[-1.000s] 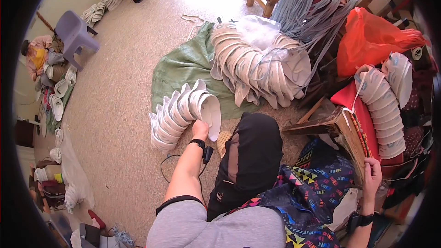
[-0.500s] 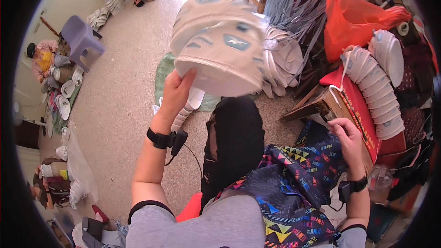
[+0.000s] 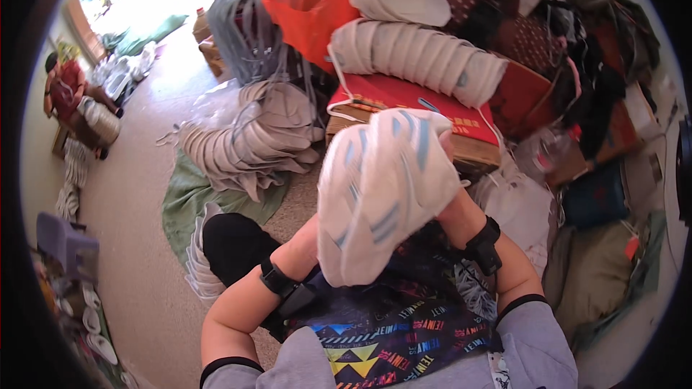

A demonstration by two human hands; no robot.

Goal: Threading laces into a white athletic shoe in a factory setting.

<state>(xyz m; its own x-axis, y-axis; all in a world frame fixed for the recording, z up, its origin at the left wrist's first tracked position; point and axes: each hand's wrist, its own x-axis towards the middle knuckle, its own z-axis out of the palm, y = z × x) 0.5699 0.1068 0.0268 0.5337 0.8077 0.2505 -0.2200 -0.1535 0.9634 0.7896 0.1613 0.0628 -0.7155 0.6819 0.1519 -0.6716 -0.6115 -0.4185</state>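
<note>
Largely, white shoe uppers [image 3: 386, 194] hid the right hand [image 3: 457, 203] holding them; how the left hand [image 3: 310, 238] gripped, I couldn't tell.

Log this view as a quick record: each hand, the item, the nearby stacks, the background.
Item: white-and-blue shoe uppers, raised above the lap
Right hand: gripping their edge
Left hand: mostly hidden behind them
Nearby: nested row of uppers on a red cover
Background: purple chair; seated person
</note>
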